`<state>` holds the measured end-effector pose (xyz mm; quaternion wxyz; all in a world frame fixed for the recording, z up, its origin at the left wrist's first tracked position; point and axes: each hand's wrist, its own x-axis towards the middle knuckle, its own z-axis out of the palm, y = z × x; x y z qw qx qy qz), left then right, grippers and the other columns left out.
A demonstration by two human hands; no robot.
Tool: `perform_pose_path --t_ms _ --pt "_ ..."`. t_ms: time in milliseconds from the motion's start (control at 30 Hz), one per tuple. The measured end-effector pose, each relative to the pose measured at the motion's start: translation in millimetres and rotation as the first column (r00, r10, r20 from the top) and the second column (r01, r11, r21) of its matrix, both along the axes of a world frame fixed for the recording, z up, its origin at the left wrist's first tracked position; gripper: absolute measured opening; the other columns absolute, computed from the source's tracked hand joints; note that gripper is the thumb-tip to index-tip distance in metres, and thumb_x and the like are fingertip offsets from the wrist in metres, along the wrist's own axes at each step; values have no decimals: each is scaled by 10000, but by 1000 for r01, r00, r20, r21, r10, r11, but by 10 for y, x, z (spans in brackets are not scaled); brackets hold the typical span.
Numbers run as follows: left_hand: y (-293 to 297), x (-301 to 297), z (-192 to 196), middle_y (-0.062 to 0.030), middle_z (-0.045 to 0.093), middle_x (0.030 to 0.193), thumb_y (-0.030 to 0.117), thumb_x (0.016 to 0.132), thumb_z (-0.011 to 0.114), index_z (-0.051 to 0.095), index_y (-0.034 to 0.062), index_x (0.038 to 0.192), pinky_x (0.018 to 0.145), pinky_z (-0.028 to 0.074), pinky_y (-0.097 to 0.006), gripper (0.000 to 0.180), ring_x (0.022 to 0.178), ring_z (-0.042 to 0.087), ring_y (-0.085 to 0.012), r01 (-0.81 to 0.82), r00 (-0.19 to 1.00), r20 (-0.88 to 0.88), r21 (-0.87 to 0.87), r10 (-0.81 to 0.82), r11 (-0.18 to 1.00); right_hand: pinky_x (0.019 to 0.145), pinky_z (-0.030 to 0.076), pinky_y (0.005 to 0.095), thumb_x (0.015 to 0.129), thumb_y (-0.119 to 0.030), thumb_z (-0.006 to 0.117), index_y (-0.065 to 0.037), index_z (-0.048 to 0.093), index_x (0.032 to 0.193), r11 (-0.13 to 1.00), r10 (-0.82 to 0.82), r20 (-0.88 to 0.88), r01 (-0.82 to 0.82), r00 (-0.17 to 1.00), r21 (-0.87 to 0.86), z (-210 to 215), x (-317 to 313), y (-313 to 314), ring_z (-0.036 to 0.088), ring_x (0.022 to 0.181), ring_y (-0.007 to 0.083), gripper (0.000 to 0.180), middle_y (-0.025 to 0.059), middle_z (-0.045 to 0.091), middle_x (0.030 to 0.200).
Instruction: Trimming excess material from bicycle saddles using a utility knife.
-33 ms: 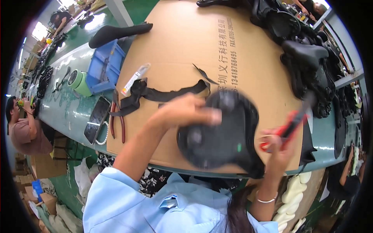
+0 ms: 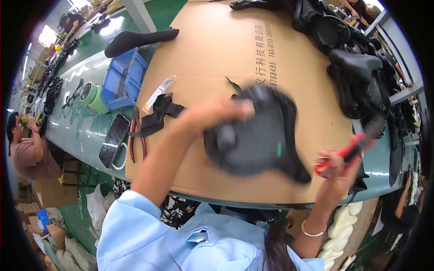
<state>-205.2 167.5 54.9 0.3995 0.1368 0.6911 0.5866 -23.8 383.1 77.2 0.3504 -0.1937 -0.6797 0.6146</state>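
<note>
Over the cardboard sheet, L hand is part-closed on the wide end of a blk bike saddle; R hand is wrapped round a red-&-blk hand tool, tip blurred, apart from saddle. Prob. best: firm L grip, tool tip pointed away from L hand.

At the centre, the left hand holds a black saddle over the cardboard. At the right, the right hand grips a red-handled tool, blurred. Left of centre lie a black strap and pliers; further left, a phone and, above it, a blue bin. More saddles crowd the upper right.
</note>
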Motion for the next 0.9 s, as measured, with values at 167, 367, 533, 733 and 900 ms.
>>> perform_pose_path --t_ms 167,367,533,733,900 --pt "-178 -1762 -47 -80 648 961 334 921 616 608 63 1026 666 479 -287 291 766 593 -152 -749 609 242 486 755 449 573 468 258 968 -170 544 8 343 1401 993 -120 -40 119 992 -22 -158 290 333 542 627 120 510 42 542 768" --pt "900 -1660 -106 -28 668 873 317 936 571 626 82 975 683 422 -273 244 760 540 -109 -451 795 -376 160 477 878 551 497 264 984 -158 513 -21 364 1380 940 -84 217 149 973 -306 -630 503 255 551 579 118 445 44 530 712" --pt "2556 -1097 -344 -110 603 1197 207 787 722 546 88 1235 894 437 -379 496 1125 558 -264 -73 349 -934 46 69 996 532 505 271 970 -170 531 33 355 1329 971 -98 188 135 977 -196 -801 488 202 563 583 124 448 58 537 757" --pt "3728 -1070 -149 -90 549 1273 141 725 715 472 165 1295 973 322 -579 621 1244 482 -286 -47 -11 -953 302 302 952 530 515 284 961 -167 543 32 364 1306 964 -139 140 166 980 -209 -843 545 204 572 572 135 437 61 540 755" --pt "3085 -1283 277 -77 622 1141 221 787 722 507 150 1251 943 431 -411 517 1105 591 -259 67 203 -927 335 316 940 531 517 285 958 -156 544 27 362 1307 959 -108 147 142 983 -246 -832 550 211 572 573 136 434 59 538 750"
